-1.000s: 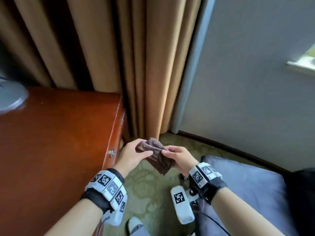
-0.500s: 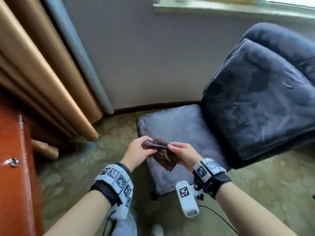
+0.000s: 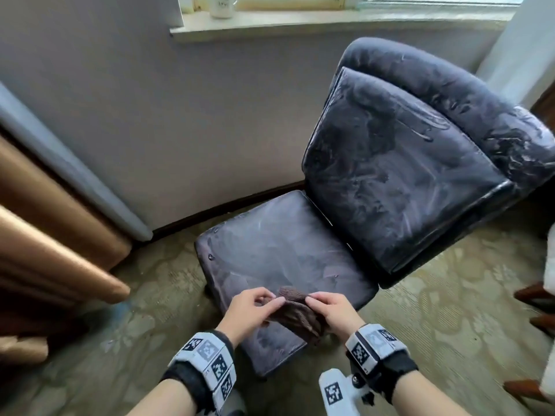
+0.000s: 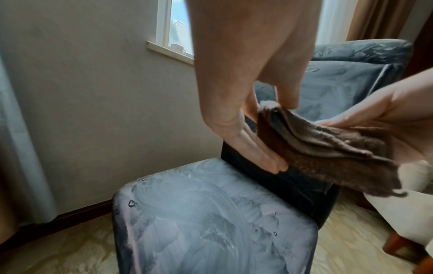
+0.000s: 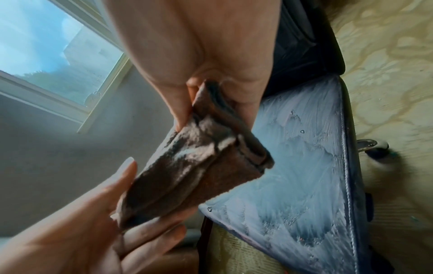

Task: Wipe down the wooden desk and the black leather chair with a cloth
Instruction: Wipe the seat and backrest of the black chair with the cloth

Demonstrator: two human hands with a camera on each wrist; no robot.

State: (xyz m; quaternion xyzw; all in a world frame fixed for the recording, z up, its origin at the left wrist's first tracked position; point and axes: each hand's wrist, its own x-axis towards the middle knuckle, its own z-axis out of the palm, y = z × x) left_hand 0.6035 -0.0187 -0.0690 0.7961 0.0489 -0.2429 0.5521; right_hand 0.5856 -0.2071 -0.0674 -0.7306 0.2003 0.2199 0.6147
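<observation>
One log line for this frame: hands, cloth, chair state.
left hand: holds cloth | right hand: holds cloth | cloth: folded, above seat | chair: smeared, droplets

grey wall (image 3: 186,115), patterned carpet (image 3: 435,310)

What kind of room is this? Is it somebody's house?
Probably a hotel room or a bedroom, though I can't be sure. There's a padded black leather chair on patterned carpet, long tan curtains, and a white mug on the windowsill.
</observation>
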